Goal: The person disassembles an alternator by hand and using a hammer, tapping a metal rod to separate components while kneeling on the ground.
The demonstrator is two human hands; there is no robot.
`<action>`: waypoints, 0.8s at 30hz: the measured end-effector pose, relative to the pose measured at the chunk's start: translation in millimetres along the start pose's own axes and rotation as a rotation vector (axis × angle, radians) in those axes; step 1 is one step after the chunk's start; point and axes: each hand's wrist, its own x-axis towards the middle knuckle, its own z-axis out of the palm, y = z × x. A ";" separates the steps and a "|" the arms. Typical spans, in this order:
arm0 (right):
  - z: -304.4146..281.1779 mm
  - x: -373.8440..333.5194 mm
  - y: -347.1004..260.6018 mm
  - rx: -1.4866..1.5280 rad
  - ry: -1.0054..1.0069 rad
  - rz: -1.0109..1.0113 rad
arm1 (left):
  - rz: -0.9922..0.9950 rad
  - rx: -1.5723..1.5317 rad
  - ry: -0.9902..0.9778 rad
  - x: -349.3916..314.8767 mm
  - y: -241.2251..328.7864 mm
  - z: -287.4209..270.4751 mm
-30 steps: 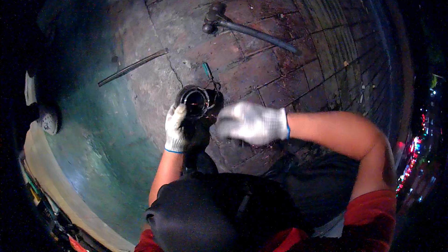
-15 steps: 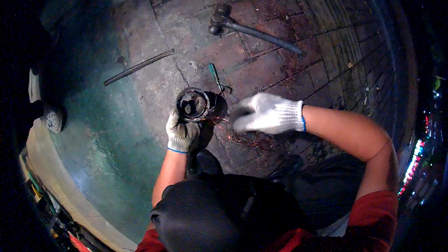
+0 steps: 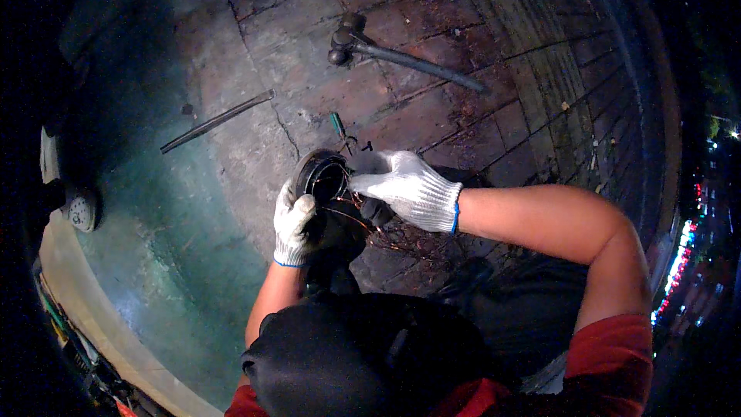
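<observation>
A round, dark metal motor stator (image 3: 302, 177) with a hollow middle is held up near the centre, its opening tilted toward the right. My left hand (image 3: 293, 224), in a white knit glove, grips its lower left side with the thumb in front. At the opposite rim is my right hand (image 3: 409, 189), gloved too, with soiled fingers closed at the stator's copper windings. Thin loose copper wires (image 3: 351, 215) hang between the two hands. The right fingertips are dark, and the exact strand they pinch is hard to make out.
Beyond the stator lies a small green-handled tool (image 3: 337, 124). Farther off is a ball-peen hammer (image 3: 417, 64), with a long metal bar (image 3: 218, 122) at the left. Copper scraps (image 3: 401, 241) litter the floor near my right forearm. A person's shoe (image 3: 82, 211) stands at far left.
My right hand has moved left, from apart to the stator's rim, and closed there. My left hand has tilted the stator toward it. The whole view has shifted slightly.
</observation>
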 end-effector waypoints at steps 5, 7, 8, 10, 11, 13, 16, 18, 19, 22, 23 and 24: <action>-1.9 -5.0 -11.5 0.065 -0.001 0.120 | -0.007 0.128 0.064 -7.6 -8.9 -8.2; -4.9 -2.3 -9.2 0.100 -0.005 0.203 | -0.017 0.140 0.048 -7.5 -12.2 -8.5; -5.7 -1.8 -9.3 0.043 -0.016 0.220 | -0.018 0.137 0.034 -7.8 -11.7 -8.5; -6.9 -1.5 -9.7 -0.070 -0.037 0.253 | -0.037 0.110 0.024 -8.9 -10.4 -5.8; -9.6 0.7 -2.6 -0.169 -0.006 0.212 | -0.055 0.082 0.022 -8.7 -10.8 0.8; -19.3 7.1 6.8 -0.614 -0.020 -0.218 | -0.078 0.030 0.008 -6.8 -14.7 6.0; -17.6 4.0 4.6 -1.032 -0.036 -0.467 | -0.018 -0.037 -0.040 -1.6 -10.4 26.4; -10.2 -1.1 -1.4 -1.103 -0.122 -0.504 | -0.041 -0.005 0.050 -4.8 -17.6 8.3; -6.1 -4.5 -2.7 -1.176 -0.183 -0.528 | -0.054 -0.060 0.119 -9.4 -23.9 -3.1; 3.8 -17.5 -1.0 -1.236 -0.242 -0.710 | -0.030 -0.149 0.249 -10.4 -22.1 -8.9; 6.0 -19.3 -0.3 -1.234 -0.267 -0.687 | -0.051 -0.198 0.280 -10.1 -24.0 -15.0; 5.1 -18.9 1.1 -1.201 -0.272 -0.707 | -0.072 -0.247 0.311 -10.3 -25.5 -20.4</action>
